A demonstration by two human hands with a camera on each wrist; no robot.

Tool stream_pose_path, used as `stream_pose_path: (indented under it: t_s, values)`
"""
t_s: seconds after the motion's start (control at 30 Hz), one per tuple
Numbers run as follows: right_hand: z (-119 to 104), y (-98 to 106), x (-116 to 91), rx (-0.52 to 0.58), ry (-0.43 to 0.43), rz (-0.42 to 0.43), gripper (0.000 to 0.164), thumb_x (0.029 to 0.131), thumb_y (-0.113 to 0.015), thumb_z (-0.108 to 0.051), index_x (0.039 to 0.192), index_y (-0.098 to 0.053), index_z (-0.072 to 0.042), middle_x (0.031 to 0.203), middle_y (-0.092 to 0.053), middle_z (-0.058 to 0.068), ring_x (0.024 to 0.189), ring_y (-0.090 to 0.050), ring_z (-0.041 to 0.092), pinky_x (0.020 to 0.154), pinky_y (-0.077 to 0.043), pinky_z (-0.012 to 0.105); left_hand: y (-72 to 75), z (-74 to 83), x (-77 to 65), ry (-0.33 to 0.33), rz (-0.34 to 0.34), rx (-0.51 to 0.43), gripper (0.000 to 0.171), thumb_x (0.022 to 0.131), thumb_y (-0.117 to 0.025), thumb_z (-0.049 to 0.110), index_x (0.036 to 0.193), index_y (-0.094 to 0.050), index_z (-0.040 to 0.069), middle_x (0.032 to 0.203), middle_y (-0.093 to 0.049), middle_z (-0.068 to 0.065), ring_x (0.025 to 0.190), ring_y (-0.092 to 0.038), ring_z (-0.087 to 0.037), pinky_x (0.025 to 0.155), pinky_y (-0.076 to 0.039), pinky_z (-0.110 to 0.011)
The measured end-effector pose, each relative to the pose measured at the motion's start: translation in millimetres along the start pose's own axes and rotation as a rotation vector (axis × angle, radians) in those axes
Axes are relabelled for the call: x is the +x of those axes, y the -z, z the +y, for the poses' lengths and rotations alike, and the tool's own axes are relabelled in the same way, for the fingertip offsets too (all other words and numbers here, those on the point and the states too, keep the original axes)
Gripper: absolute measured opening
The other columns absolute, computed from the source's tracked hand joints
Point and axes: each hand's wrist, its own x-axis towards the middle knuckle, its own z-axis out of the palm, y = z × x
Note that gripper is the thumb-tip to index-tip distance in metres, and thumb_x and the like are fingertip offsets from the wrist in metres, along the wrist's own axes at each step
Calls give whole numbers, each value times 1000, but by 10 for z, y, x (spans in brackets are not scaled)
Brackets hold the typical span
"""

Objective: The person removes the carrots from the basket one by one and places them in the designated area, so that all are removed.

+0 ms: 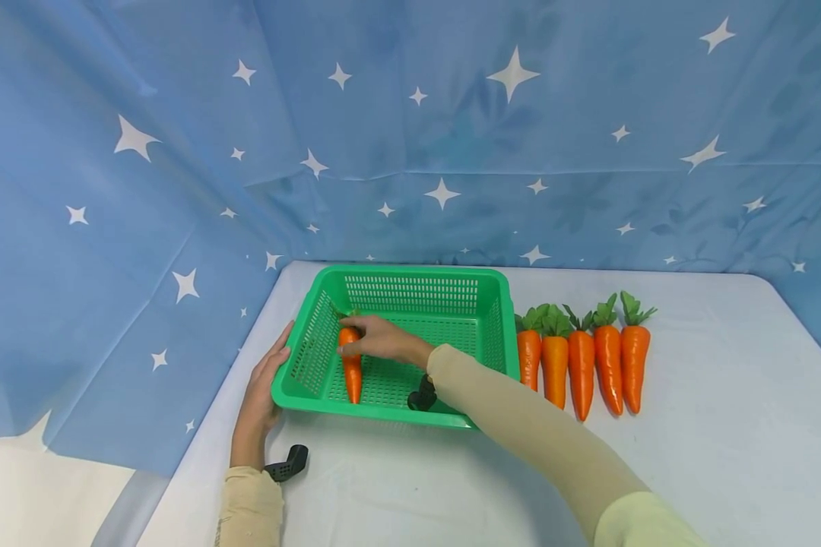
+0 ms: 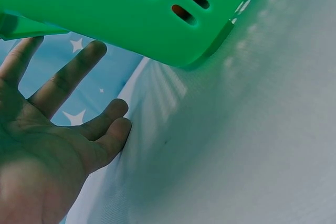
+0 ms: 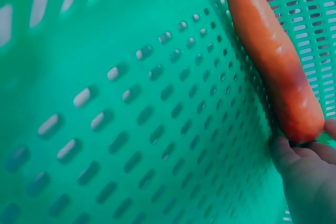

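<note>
A green plastic basket (image 1: pixel 410 271) with slotted walls stands on the table. Inside it, along the left wall, an orange carrot (image 1: pixel 352 374) lies with its tip toward the front. My right hand (image 1: pixel 381 339) reaches in over the front rim and grips the carrot's thick leafy end; the right wrist view has thumb and fingers around that end. Its leaves are mostly hidden behind the hand. Outside the left wall is my left hand (image 1: pixel 260 391), fingers extended and spread, with fingertips up at the basket's rim in the left wrist view.
Several carrots (image 1: pixel 607 368) with green tops lie in a row right of the basket, the leftmost partly covered by the basket and right sleeve. A white cloth covers the table (image 1: pixel 725 425). Behind and to the left hangs a blue star-patterned curtain (image 1: pixel 383 129).
</note>
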Motion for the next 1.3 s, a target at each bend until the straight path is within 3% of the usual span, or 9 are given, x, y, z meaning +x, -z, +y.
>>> stream_pose_path:
  t_s: [0.27, 0.6, 0.9, 1.3]
  values:
    - [4, -7, 0, 8, -20, -11, 69, 103, -73, -17, 163, -43, -4, 147, -55, 16, 121, -60, 26, 103, -52, 45, 2, -4, 6, 5, 7, 0, 57, 118, -43, 36, 171, -29, 22, 171, -32, -5, 118, -65, -11, 88, -58, -27]
    - [-22, 25, 0, 59, -4, -3, 62, 98, -75, -4, 153, -47, 7, 139, -59, 20, 116, -60, 31, 99, -54, 47, 1, -7, 8, 3, 8, 10, 57, 118, -43, 36, 171, -29, 22, 163, -41, 5, 114, -66, -11, 85, -59, -27]
    - [-4, 12, 27, 124, -3, 31, 50, 97, -72, 6, 142, -49, 6, 130, -64, 20, 110, -63, 31, 95, -57, 47, 5, -17, 4, -16, 9, 5, 56, 118, -43, 34, 171, -30, 20, 156, -50, 12, 107, -69, -12, 83, -60, -27]
    - [-7, -16, 51, 87, -28, 94, 44, 95, -77, 7, 132, -57, -3, 151, -55, 21, 135, -57, 38, 93, -58, 43, 0, -13, -1, -8, 15, 0, 57, 117, -44, 36, 171, -30, 20, 154, -51, 13, 102, -70, -11, 81, -60, -27]
